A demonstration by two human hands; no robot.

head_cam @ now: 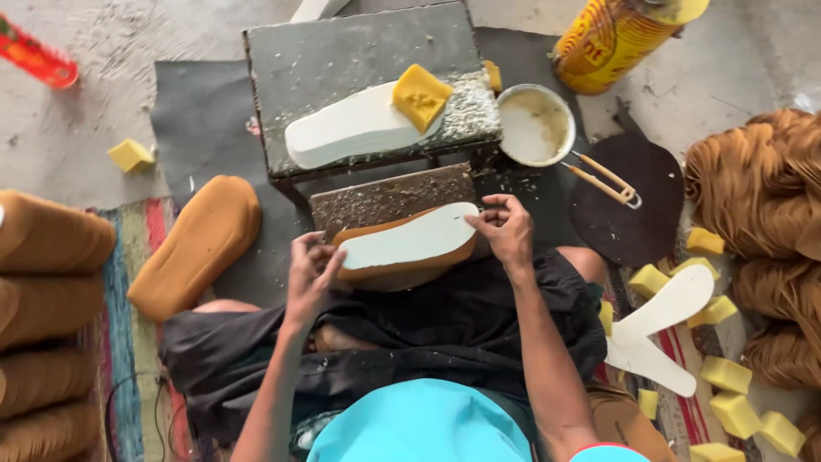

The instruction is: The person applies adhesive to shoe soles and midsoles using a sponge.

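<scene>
A seated person presses a white foam insole on a tan leather sole piece against a dark wooden board above the lap. The left hand grips the heel end, fingers curled over the edge; the right hand pinches the toe end, fingers pressed together at the rim. Just beyond, a small grey stone-topped counter carries a second white foam insole with a yellow sponge block on its end, near the counter's right edge. A round white bowl of paste sits just beside the counter, a tool with pale handles near it. A tan padded sole lies left on the floor; loose white insoles and yellow foam cubes crowd the right, leaving little open floor.
</scene>
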